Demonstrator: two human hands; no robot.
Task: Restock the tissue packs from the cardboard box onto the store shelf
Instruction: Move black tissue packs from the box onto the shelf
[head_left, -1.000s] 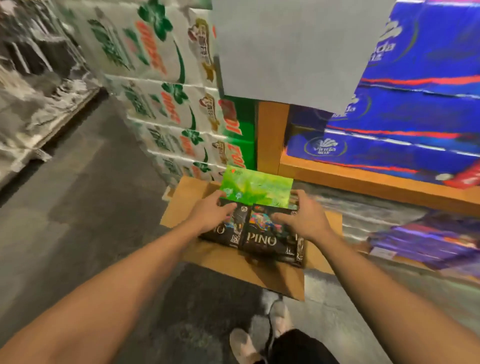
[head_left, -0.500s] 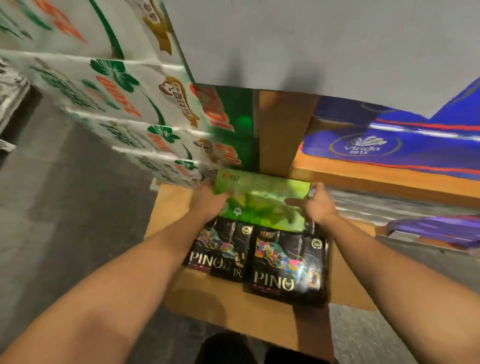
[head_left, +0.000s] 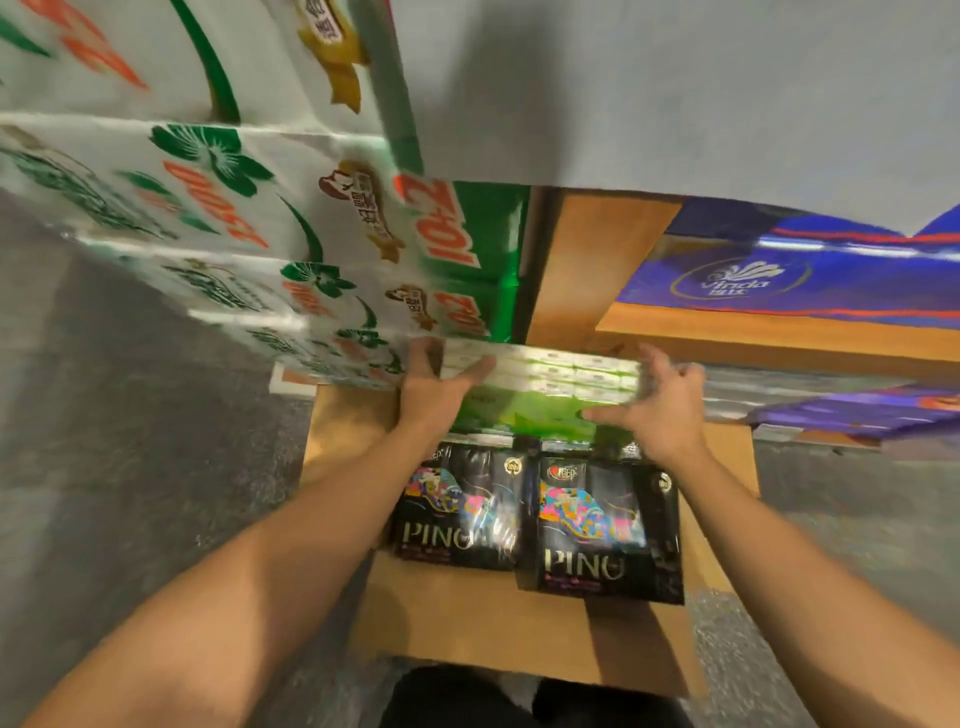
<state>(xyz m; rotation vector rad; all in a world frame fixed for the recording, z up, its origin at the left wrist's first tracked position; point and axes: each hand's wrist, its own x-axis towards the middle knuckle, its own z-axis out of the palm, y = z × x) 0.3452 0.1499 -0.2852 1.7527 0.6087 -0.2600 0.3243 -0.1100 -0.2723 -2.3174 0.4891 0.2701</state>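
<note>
An open cardboard box lies on the floor below me. Two black PINO tissue packs sit side by side in it. Behind them a green tissue pack is tilted up at the box's far end. My left hand grips its left end and my right hand holds its right end, fingers spread over the front. The wooden store shelf runs to the right, just beyond the pack.
White and green tissue bales are stacked high at the left, close to the box. Blue Vinda packs lie on the shelf. Purple packs sit low at the right. A grey panel hangs overhead. Grey floor spreads left.
Both hands left the black packs and took hold of the green pack, tipping it up from flat. My head has come closer over the box.
</note>
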